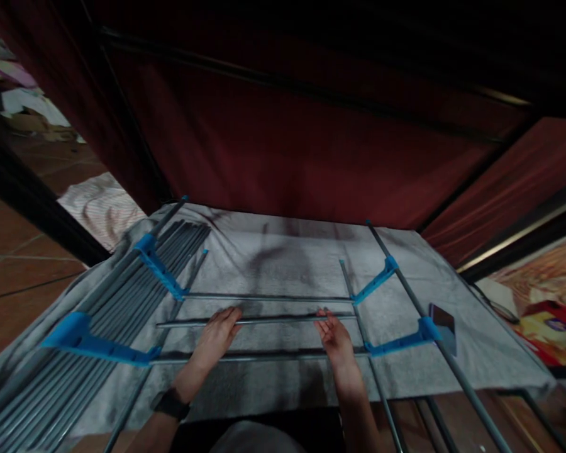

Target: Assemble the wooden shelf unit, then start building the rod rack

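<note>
A grey metal rod [273, 321] lies crosswise on a grey cloth [283, 258]. My left hand [217, 336] rests on the rod's left part with fingers curled over it. My right hand [332, 333] grips the rod near its right end. Two other rods run parallel to it, one beyond [264, 297] and one nearer [264, 357], both fitted into blue plastic connectors [163, 270] [375, 284] on long side rods. A black band sits on my left wrist [170, 404].
A bundle of several grey rods [99, 327] lies at the left with a blue connector [92, 345] over it. A dark phone [442, 319] lies on the cloth at the right. Dark red fabric walls [287, 145] stand behind. Tiled floor [14, 264] is left, a colourful box [554, 330] right.
</note>
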Tool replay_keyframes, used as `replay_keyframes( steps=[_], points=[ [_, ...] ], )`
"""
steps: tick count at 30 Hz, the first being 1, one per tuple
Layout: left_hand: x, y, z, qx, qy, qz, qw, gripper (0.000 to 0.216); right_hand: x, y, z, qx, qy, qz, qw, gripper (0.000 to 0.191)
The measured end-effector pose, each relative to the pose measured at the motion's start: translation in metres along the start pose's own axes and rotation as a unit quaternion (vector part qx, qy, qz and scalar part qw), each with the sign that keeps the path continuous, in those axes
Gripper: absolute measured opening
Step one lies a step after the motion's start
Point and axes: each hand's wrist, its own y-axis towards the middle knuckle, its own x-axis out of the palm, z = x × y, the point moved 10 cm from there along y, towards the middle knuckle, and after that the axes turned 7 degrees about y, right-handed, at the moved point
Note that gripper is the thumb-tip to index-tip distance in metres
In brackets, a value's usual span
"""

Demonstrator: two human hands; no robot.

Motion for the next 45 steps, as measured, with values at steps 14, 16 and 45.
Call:
replay_keyframes(
  steps=[14, 16, 45],
  points=[
    [0.009, 0.006, 0.005, 0.037, -0.027, -0.020, 0.999, 0.026, -0.002, 0.008, -0.004, -0.052, -0.003, -0.025, 0.998, 0.016],
    [0.010, 0.007, 0.004, 0.032, -0.014, -0.025, 0.999, 0.026, 0.001, 0.008, -0.004, -0.053, -0.014, -0.038, 0.998, 0.015],
    [0.003, 0.012, 0.013, 0.055, 0.034, -0.002, 0.998, 0.029, 0.009, -0.002, -0.007, -0.027, -0.030, -0.008, 0.999, 0.011]
  ],
)
